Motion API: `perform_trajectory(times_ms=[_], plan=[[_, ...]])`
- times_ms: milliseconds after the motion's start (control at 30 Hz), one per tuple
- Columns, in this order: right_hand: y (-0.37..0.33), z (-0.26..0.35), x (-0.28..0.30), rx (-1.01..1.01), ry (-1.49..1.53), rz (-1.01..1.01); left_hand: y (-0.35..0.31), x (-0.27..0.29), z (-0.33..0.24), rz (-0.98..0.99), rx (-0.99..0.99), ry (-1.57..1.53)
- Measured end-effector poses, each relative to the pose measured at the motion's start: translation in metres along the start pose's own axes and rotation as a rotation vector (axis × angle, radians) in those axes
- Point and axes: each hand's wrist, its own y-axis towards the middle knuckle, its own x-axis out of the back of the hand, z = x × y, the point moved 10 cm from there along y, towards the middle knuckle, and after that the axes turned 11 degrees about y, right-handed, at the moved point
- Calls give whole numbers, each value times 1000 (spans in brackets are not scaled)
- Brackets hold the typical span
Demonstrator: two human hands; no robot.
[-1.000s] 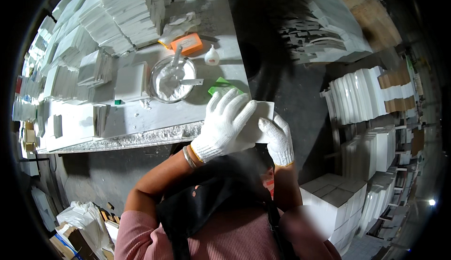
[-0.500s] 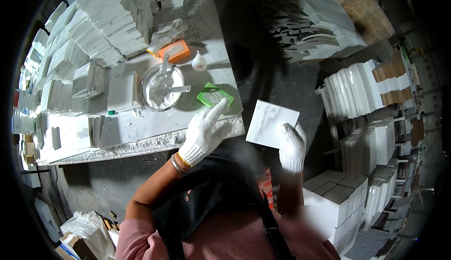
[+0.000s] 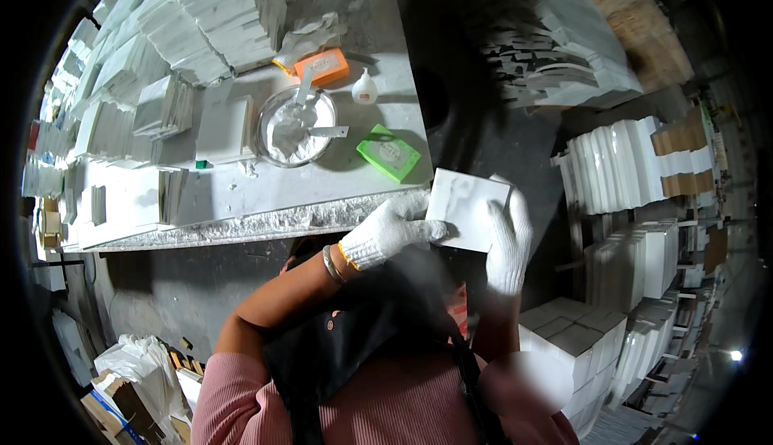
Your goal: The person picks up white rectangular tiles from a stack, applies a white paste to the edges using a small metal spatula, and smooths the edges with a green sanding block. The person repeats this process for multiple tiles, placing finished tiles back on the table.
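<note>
A square white marble tile with faint grey veining is held up in front of me, just off the table's right corner. My right hand, in a white knit glove, grips its right side with the thumb over the face. At the tile's left edge, my gloved left hand has its thumb on the face and its fingers at or behind the edge. A green box-shaped block lies on the table beyond my left hand. Farther back stand a metal bowl of white paste with two scrapers and a small white squeeze bottle.
An orange block and a spare glove lie behind the bowl. Stacks of marble tiles crowd the table's left and back. Right of me are white boxes and stacked slabs; another slab pile stands ahead.
My left hand has come from over the green block to the tile's left edge and taken hold. The tile still sits in my right hand. The view has shifted slightly.
</note>
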Motion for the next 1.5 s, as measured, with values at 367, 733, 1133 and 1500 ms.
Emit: perform_trajectory(times_ms=[367, 733, 1133, 1500], plan=[[32, 47, -49, 670, -899, 43, -7, 7, 14, -51, 56, 103], [28, -12, -14, 8, -88, 142, -16, 26, 14, -86, 43, -14], [12, -9, -34, 17, 19, 124, -41, 65, -8, -331, -184, -48], [-3, -5, -56, 86, 252, 94, -86, 114, -6, -780, -267, 238]])
